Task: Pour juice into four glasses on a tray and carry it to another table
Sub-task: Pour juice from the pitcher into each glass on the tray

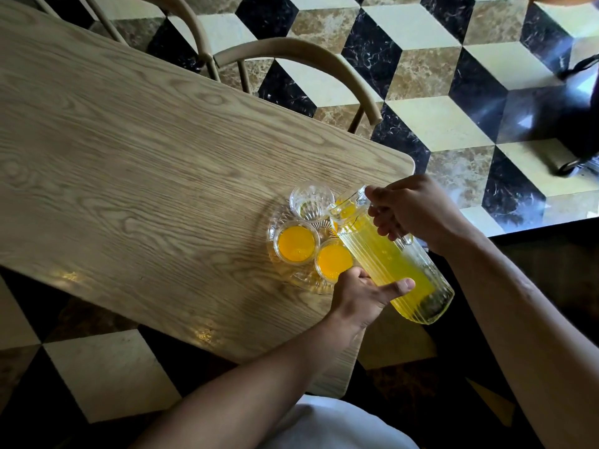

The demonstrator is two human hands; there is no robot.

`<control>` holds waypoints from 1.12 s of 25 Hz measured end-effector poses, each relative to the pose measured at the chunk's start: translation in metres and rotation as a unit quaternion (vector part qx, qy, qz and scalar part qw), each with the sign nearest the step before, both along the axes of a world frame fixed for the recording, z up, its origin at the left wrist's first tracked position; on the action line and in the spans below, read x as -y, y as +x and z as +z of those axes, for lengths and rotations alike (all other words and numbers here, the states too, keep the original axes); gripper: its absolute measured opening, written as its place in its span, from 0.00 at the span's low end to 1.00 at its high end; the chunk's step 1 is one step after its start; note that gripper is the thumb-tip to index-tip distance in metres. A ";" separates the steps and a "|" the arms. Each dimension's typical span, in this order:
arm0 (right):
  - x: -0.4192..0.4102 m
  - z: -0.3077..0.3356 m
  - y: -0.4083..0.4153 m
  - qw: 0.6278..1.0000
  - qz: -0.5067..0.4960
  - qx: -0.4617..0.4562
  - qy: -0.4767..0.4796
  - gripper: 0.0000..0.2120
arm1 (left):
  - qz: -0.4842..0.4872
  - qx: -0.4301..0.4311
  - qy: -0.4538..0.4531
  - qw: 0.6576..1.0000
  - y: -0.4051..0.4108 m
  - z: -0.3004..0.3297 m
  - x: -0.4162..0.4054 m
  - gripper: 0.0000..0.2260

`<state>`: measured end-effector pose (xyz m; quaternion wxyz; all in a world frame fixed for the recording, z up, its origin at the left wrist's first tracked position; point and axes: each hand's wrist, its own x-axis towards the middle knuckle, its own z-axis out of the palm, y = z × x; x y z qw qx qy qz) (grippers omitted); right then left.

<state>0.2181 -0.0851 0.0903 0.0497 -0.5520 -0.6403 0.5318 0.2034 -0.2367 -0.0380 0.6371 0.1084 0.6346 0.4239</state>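
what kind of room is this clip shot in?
Probably a dining room or café. A long wooden table has curved-back chairs tucked in along it, the floor is polished cube-pattern marble, and a glass tray of juice glasses sits at the table's corner.

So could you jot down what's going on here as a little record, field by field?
place: wooden table
tray: clear glass tray near the table's corner
filled glasses: two, left one and near one
empty glass: one
fourth glass: mostly hidden behind the pitcher
pitcher: ribbed glass pitcher, tilted toward the tray, holding yellow juice
right hand: grips the pitcher's handle
left hand: supports the pitcher's body
nearby: chair
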 end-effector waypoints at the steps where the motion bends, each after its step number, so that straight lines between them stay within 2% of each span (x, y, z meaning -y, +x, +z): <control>1: 0.000 0.002 -0.004 1.000 0.006 0.003 0.002 0.21 | 0.005 -0.002 -0.001 1.000 -0.002 0.002 0.000 0.29; 5: -0.002 0.006 -0.017 1.000 0.022 0.011 -0.002 0.22 | 0.015 -0.006 0.005 1.000 -0.010 0.010 -0.002 0.33; 14: -0.007 0.006 -0.035 0.998 0.043 0.039 -0.015 0.21 | 0.032 0.033 -0.009 0.999 -0.017 0.008 -0.005 0.27; 28: -0.014 -0.003 -0.052 0.995 0.060 0.075 -0.024 0.21 | 0.075 0.064 -0.021 0.995 -0.014 0.002 -0.010 0.35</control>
